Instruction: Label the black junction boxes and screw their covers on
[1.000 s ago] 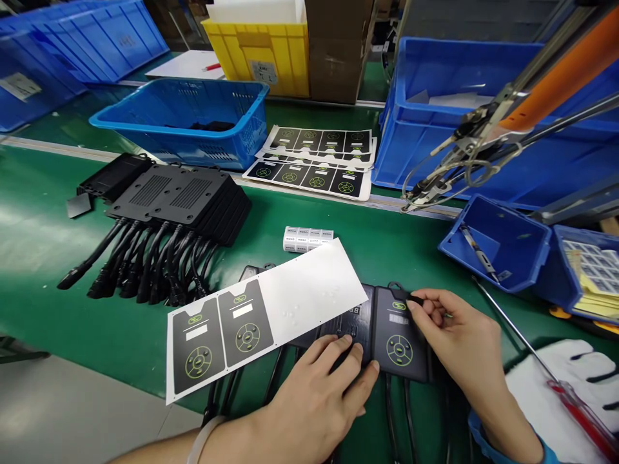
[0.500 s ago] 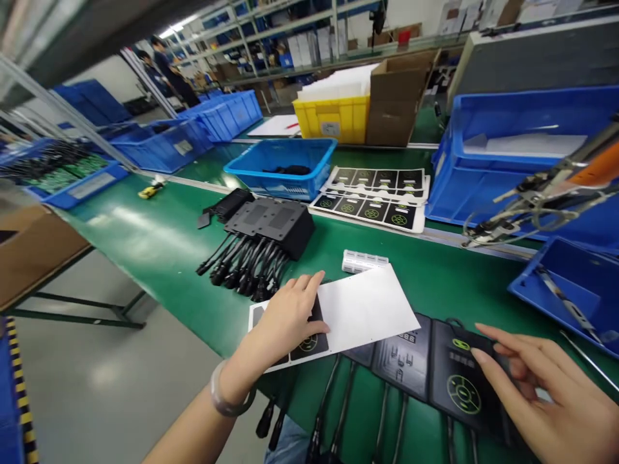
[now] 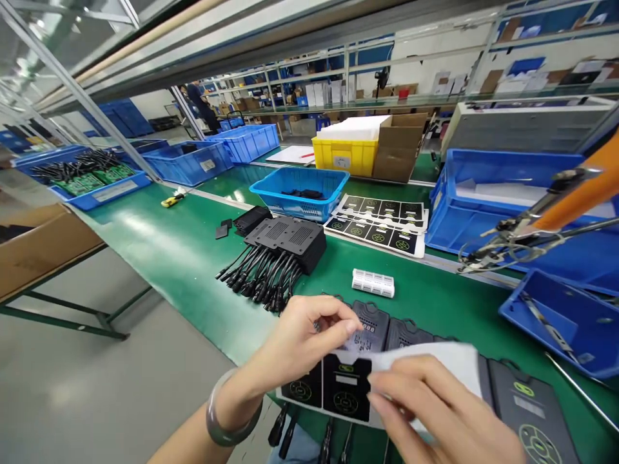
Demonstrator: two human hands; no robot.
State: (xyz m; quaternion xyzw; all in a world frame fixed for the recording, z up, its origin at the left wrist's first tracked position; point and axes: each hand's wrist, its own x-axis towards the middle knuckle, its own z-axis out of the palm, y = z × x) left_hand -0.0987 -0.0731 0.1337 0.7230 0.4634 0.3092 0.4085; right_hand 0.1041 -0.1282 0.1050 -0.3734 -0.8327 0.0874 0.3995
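Two bare hands fill my remote feed: the left hand has thumb and forefinger nearly together, though I can't tell whether anything is pinched there. I see the right hand with fingertips at the label sheet, its grip unclear. That sheet overlaps a row of black modules on the green counter. Beyond sit a white sticker roll, stacked cabled boxes and a blue basket.
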